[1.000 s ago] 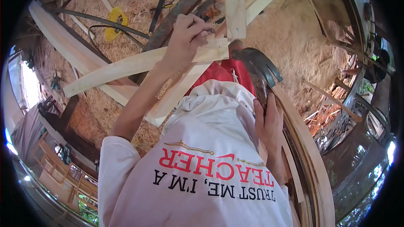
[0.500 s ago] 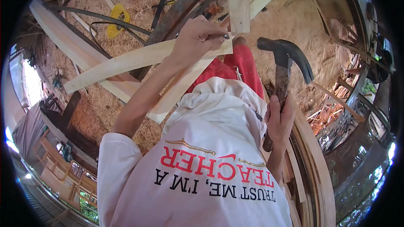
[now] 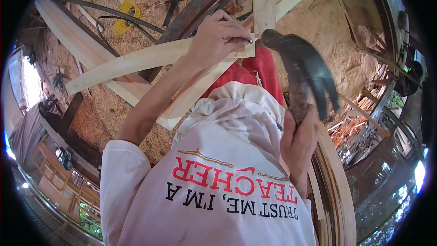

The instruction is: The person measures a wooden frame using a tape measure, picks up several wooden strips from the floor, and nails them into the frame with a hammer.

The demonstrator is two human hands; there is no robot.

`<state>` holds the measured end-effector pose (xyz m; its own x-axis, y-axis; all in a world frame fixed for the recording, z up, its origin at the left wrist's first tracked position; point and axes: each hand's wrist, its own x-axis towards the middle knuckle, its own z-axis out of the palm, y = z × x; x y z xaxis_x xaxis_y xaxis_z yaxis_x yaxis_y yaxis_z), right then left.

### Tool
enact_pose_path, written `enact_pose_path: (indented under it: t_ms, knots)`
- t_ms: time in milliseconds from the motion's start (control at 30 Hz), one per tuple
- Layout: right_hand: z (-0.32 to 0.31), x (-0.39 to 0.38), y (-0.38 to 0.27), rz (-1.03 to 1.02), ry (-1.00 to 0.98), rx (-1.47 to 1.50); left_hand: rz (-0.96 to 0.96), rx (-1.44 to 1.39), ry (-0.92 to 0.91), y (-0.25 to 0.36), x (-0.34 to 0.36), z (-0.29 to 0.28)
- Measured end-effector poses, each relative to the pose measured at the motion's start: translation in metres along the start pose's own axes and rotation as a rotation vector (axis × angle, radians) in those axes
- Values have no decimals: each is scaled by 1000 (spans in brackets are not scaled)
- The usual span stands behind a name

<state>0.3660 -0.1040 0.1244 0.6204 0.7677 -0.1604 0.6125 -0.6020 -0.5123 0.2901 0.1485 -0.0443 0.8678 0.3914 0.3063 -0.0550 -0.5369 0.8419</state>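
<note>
My right hand (image 3: pixel 300 139) is wrapped round the wooden handle of a claw hammer (image 3: pixel 298 57). The hammer is raised and blurred, its striking face near the tip of my left fingers. With its fingers pinched together, my left hand (image 3: pixel 217 36) holds a small nail (image 3: pixel 250 41), of which only the end shows. This hand rests on the squared end of a curved pale wooden piece (image 3: pixel 132 64). Beneath that piece runs a straight pale board (image 3: pixel 191 93), and an upright pale board (image 3: pixel 264 2) stands just beyond the joint.
A dark beam (image 3: pixel 195 9) slants behind my left hand. A long curved plank (image 3: pixel 77 48) lies at the left, near a yellow disc (image 3: pixel 128 16). Curved wooden strips (image 3: pixel 339 187) are stacked by my right side. Shavings cover the ground (image 3: pixel 150 0).
The claw hammer has swung left, with its head closer to my left fingers and the nail. My left hand keeps its pinch at the wood's end.
</note>
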Motion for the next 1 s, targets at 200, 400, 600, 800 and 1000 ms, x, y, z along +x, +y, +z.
enact_pose_path:
  t_ms: [200,400,600,800,1000]
  knots:
    - [2,3,-5,-20,-52,-12,-47,26,3,-4,-4,2]
    - [9,2,-8,4,-164,-135,-35,37,14,-5,-4,1]
    - [5,-15,17,39,163,-71,-35,333,-69,23,-7,-12]
    - [-30,-25,28,482,228,480,-317,555,-364,32,-17,-27]
    - [-25,-12,27,495,141,459,-251,496,-401,25,-16,-29]
